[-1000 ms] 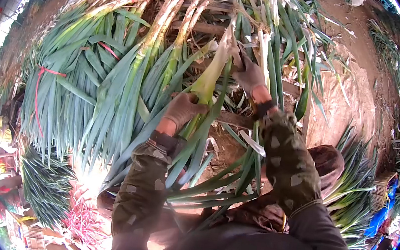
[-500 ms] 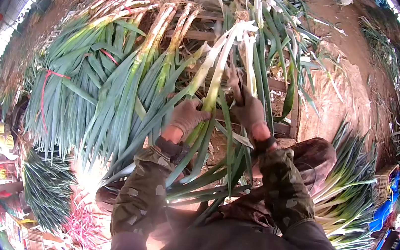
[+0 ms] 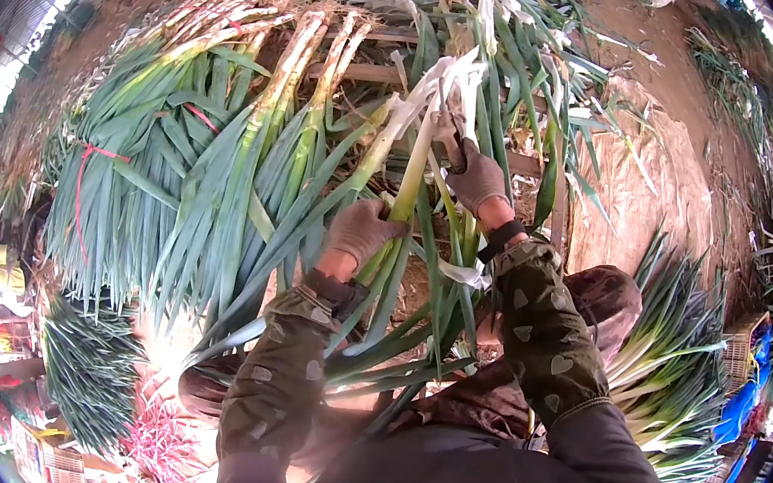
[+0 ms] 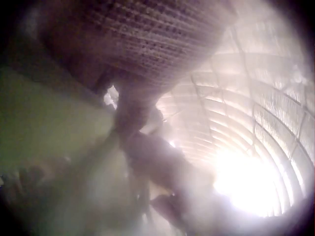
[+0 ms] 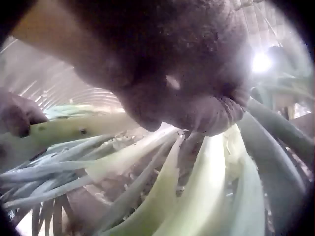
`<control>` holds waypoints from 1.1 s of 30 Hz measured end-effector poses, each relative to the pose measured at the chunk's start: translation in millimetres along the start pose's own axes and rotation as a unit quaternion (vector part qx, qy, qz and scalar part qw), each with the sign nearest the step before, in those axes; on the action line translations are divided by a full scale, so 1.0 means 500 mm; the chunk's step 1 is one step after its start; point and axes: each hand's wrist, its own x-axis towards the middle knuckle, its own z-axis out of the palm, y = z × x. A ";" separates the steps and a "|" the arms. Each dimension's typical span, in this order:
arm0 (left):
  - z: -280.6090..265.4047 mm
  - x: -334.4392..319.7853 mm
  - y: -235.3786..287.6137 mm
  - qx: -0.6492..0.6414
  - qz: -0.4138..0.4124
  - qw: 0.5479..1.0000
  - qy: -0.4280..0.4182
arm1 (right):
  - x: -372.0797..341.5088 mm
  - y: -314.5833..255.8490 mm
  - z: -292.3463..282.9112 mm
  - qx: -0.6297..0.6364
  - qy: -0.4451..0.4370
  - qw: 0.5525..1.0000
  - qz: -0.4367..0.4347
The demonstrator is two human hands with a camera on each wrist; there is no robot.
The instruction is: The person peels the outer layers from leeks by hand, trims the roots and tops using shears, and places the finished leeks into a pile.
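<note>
- Leek (image 3: pixel 417 165): gripped by my left hand (image 3: pixel 363 236), presumably for steadiness; pale end toward one o'clock.
- My right hand (image 3: pixel 481 182), at two o'clock: curled on outer leaf (image 5: pixel 209 164), seemingly drawing it away.

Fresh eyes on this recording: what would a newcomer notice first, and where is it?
Probably the gloved left hand gripping a pale-green stalk mid-view in the head picture, with the gloved right hand close beside it. Next comes the big leafy bundle on the left, a pink tie across it. A bright blue patch stands out at the far right.
</note>
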 end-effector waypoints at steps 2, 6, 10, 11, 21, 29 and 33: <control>0.005 0.003 0.003 0.016 0.004 1.000 0.004 | 0.016 -0.003 -0.002 0.007 0.009 1.000 0.019; 0.005 -0.001 0.020 0.071 0.012 0.997 0.014 | 0.062 0.017 -0.019 -0.017 -0.010 1.000 0.023; 0.006 -0.013 0.056 0.087 0.030 0.995 0.038 | 0.078 0.049 -0.029 0.006 0.012 1.000 0.004; 0.016 -0.013 0.063 0.086 0.051 0.994 0.053 | 0.076 0.059 -0.029 0.000 0.006 1.000 0.007; 0.218 -0.016 0.148 0.138 0.034 0.983 0.112 | -0.169 0.063 -0.127 0.006 -0.087 0.996 0.003; 0.194 -0.076 0.110 0.063 0.205 0.975 0.058 | -0.200 -0.019 -0.108 0.108 -0.055 0.991 -0.055; 0.011 0.023 -0.024 0.302 0.062 0.922 0.234 | -0.201 -0.094 -0.067 0.008 -0.172 0.981 -0.086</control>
